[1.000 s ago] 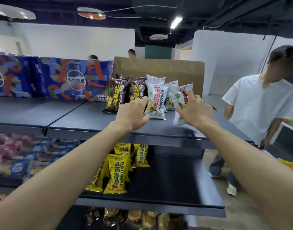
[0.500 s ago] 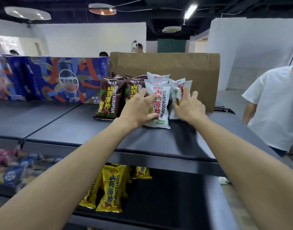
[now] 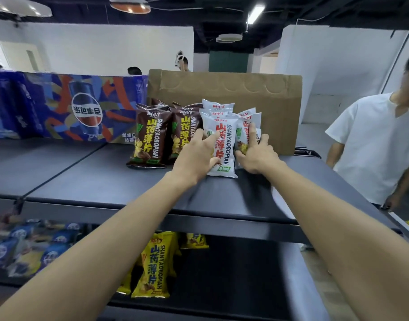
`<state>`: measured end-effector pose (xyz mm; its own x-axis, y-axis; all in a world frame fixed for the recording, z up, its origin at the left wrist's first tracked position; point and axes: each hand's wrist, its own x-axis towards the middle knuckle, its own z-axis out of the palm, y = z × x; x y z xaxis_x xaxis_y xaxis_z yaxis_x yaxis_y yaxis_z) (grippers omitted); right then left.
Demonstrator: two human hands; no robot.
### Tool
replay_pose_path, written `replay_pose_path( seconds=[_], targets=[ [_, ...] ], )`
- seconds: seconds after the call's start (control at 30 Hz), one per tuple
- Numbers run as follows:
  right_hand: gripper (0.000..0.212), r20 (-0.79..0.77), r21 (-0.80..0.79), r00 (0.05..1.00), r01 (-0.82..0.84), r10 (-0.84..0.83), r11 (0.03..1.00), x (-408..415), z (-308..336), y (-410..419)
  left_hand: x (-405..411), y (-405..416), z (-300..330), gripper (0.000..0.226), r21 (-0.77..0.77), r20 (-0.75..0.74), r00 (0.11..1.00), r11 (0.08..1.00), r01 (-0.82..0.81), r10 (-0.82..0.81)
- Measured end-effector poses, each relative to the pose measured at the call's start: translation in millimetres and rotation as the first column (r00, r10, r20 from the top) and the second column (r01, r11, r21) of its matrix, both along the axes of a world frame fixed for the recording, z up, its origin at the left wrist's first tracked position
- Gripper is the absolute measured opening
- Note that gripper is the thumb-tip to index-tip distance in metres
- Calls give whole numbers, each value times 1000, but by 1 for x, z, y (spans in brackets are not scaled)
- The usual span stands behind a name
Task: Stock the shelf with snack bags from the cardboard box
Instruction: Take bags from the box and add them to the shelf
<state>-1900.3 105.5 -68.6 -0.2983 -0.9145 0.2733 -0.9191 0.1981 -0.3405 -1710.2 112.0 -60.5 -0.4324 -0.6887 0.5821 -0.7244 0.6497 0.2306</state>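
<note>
- Hands first: the left hand [image 3: 196, 154] lies with fingers straight on the front white snack bag [image 3: 222, 147], thumb against its lower edge; the right hand [image 3: 256, 154] presses spread fingers on the white bags just beside it [image 3: 247, 128].
- White bags stand upright on the top shelf [image 3: 94, 172], touching the brown bags [image 3: 150, 135] to their left.
- To do this well, I judge: nudge gently, square the fronts, let none topple.
- Cardboard sheet [image 3: 268, 100] stands close behind and limits pushing back.
- Around: a blue drinks carton [image 3: 60, 107], yellow bags [image 3: 152, 269] on the shelf below, a person in a white shirt [image 3: 370, 144] on the right.
</note>
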Motion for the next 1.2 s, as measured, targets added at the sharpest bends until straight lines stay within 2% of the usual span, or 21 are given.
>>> replay_pose_path(
  seconds=[0.07, 0.17, 0.33, 0.43, 0.63, 0.77, 1.2],
  targets=[
    [82, 56, -101, 998, -16, 22, 995, 2, 0, 13, 4, 5, 1, 63, -16, 32, 999, 1000, 11, -11],
    [68, 26, -208, 999, 30, -25, 978, 7, 0, 31, 15, 14, 5, 56, -71, 54, 998, 997, 31, -27],
    [37, -113, -175, 989, 72, -93, 982, 18, 12, 69, 25, 23, 12, 45, -67, 101, 994, 996, 55, -48],
    [28, -179, -163, 977, 87, -116, 983, 27, 15, 95, 17, 31, 10, 38, -63, 98, 990, 993, 103, -96],
    [29, -221, -137, 963, 123, -152, 983, 31, 13, 153, -7, 64, 0, 27, -23, 96, 967, 971, 238, -235],
    [29, -182, -155, 967, 152, -179, 976, 27, 9, 186, -21, 83, -4, 27, -1, 94, 941, 945, 328, -326],
    [28, -167, -150, 979, 89, -114, 985, -13, -8, 279, -59, 180, -13, 28, 9, 160, 961, 974, 225, -224]
  ],
)
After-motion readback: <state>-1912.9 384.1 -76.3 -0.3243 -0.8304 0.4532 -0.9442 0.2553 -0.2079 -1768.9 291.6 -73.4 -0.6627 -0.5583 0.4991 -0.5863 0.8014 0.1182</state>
